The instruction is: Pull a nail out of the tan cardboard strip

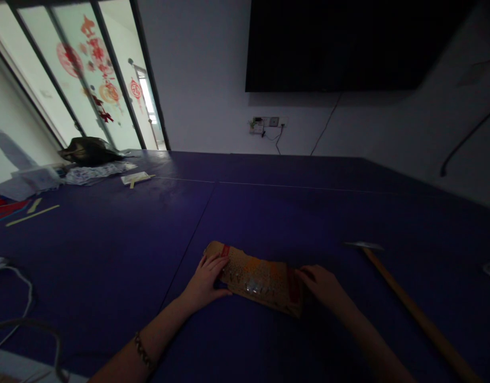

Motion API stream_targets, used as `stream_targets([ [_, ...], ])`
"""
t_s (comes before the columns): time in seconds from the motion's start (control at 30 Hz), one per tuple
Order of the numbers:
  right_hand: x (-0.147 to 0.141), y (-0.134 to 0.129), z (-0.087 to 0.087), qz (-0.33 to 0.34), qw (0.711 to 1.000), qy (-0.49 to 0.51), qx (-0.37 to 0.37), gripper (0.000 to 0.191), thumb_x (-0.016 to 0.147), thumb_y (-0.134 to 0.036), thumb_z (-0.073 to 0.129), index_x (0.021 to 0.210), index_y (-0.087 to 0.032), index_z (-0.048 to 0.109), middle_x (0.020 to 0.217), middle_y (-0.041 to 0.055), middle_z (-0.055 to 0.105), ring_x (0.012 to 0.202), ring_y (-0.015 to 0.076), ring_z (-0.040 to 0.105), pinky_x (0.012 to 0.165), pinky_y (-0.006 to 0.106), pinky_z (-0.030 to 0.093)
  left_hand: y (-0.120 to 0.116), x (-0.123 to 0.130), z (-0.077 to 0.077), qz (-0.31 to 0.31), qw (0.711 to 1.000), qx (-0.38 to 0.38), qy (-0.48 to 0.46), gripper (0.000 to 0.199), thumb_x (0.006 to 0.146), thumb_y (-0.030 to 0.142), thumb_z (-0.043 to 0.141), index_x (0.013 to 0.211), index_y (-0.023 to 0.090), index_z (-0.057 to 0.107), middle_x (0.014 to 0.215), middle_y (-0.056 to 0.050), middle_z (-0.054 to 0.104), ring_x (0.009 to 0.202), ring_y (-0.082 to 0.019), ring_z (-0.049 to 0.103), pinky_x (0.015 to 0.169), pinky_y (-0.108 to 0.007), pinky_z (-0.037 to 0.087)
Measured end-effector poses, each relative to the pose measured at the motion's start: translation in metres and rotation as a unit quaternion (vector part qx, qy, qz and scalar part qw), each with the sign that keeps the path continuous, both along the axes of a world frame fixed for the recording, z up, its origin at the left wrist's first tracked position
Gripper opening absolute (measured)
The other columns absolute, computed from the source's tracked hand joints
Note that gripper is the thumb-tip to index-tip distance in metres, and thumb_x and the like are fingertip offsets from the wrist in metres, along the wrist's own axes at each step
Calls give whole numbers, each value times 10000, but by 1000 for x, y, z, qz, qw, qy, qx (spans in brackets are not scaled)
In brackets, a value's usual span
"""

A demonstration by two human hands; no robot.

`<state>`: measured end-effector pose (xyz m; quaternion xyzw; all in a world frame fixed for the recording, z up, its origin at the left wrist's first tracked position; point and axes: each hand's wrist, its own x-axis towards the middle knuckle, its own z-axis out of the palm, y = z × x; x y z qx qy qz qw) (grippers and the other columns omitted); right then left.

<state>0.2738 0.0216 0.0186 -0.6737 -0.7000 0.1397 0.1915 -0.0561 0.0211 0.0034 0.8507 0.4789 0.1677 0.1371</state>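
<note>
The left hand [207, 279] lies over one end of the cardboard [256, 277], fingers on top and thumb apart along the near edge, in what looks like a light steadying hold. The right hand [322, 282] is half curled at the other end, fingertips by the edge; I can't tell from here whether they pinch it. Held at both ends, the piece should be less likely to slide or swivel.

The purple table [125, 255] is the biggest thing about, its broad top giving firm support. Beyond it the black television [340, 48] hangs well out of the way. A hammer [416, 313] lies to the right, head pointing away and handle running back, within easy reach, I'd judge. The dark bag [91, 151] sits at the far left, well apart. The cardboard itself rests flat and a little slanted between the hands; a red band [293, 287] crosses its right end, perhaps as a seal. Smallest is the bracelet [141, 348], well behind the fingers.
</note>
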Motion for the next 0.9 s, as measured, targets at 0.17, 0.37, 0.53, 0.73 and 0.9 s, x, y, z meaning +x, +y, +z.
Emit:
stream_targets([
  [0.17,-4,-5,2,-18,1000,15,-1,338,807,-337,423,771,-167,714,808,120,732,805,251,677,738,351,499,-4,4,5,18,1000,1,-2,785,664,430,723,1331,190,385,1317,-137,499,1287,-311,356,1064,-565,203],
  [0.37,-8,-3,-1,-52,998,41,13,297,787,-359,460,762,-185,700,818,106,745,795,251,686,739,361,514,-7,12,9,53,998,-19,-4,743,653,393,739,1297,187,430,1316,-122,508,1290,-306,356,1072,-563,188],
  [0.53,-12,-1,-10,-79,993,81,37,246,696,-319,589,876,-171,667,877,108,740,790,249,695,746,367,536,-9,17,10,76,997,-23,-8,713,659,379,732,1283,188,446,1324,-119,501,1294,-300,354,1074,-552,192],
  [0.73,-12,3,-23,-80,986,130,60,254,700,-311,583,916,-190,642,876,88,735,761,234,707,716,351,565,-8,24,8,97,995,-9,-24,698,678,393,711,1287,195,435,1329,-125,492,1296,-313,346,1058,-566,207],
  [0.9,-11,7,-30,-76,984,143,77,268,697,-300,593,936,-183,626,855,97,725,741,243,706,683,375,576,-6,22,5,87,995,-5,-42,688,681,397,708,1282,199,439,1326,-124,495,1292,-314,352,1052,-565,225],
])
